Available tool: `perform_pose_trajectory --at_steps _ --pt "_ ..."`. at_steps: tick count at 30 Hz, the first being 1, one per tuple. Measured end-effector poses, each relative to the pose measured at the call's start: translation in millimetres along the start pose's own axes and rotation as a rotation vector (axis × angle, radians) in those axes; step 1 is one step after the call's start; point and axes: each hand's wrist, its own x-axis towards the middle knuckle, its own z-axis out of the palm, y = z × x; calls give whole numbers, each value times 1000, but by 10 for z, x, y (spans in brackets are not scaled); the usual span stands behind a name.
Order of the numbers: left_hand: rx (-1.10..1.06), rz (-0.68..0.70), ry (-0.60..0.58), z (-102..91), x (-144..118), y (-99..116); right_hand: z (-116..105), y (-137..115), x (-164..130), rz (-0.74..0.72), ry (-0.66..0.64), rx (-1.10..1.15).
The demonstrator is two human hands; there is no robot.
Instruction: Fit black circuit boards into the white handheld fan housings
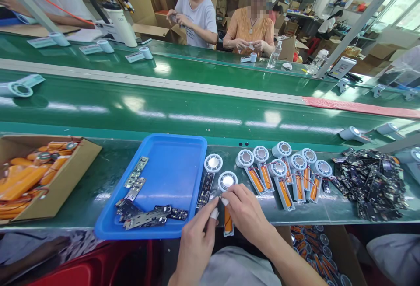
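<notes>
A pale blue handheld fan unit [227, 182] with an orange battery [228, 221] in its handle lies in front of me on the bench. Both hands meet over its neck. My left hand [199, 230] is closed in a pinch from the left, with white wrapping on a fingertip. My right hand [246, 212] covers part of the handle, its wrapped fingertips pressed together near the left ones. Whatever is between the fingertips is too small and hidden to name. Just left lies another fan unit [213, 162] with a dark circuit board [205, 190] along its handle.
A blue tray [177, 155] holds several circuit boards; a cardboard box [70, 181] holds orange batteries. Several battery-fitted fans [285, 179] and a circuit-board pile [374, 185] lie right. A green conveyor [183, 106] runs beyond, with co-workers across it. Below, a box holds more fans [315, 255].
</notes>
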Motion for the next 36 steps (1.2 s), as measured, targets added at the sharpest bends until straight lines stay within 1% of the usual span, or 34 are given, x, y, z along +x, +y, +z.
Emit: perform_pose_trajectory --at_steps 2,4,8,12,14,16,20,23,27,29,31,33,34,36 --pt "-85 -116 -52 -52 39 16 -51 69 29 -15 -31 89" --pt "-163 -186 -102 -97 85 32 -92 125 50 -27 -60 169" --pt "-263 -225 -158 -132 173 74 -105 158 55 -15 -74 211" --pt "-358 -277 -138 -107 206 138 -101 168 39 2 -88 278" --pt "-380 -279 -134 -87 208 159 -128 204 47 2 -120 353" --pt "-390 -275 -154 -75 216 165 -169 257 77 -6 -164 408" --pt "-432 -287 -182 -84 242 159 -233 329 152 -19 -226 447" --pt "-464 -288 -184 -104 252 160 -202 328 149 -24 -198 436" --pt "-471 -274 -181 -120 259 166 -88 304 84 -23 -98 438" --pt "-455 -255 -188 -124 259 175 -73 290 75 -1 -67 452" --pt "-431 -232 -208 -128 249 186 -118 280 94 35 -91 475" --pt "-407 -219 -208 -136 227 188 -210 278 120 69 -162 521" --pt "-395 -225 -200 -142 213 180 -262 283 125 88 -189 549" --pt "-363 -274 -178 -160 185 144 -355 297 102 140 -177 592"
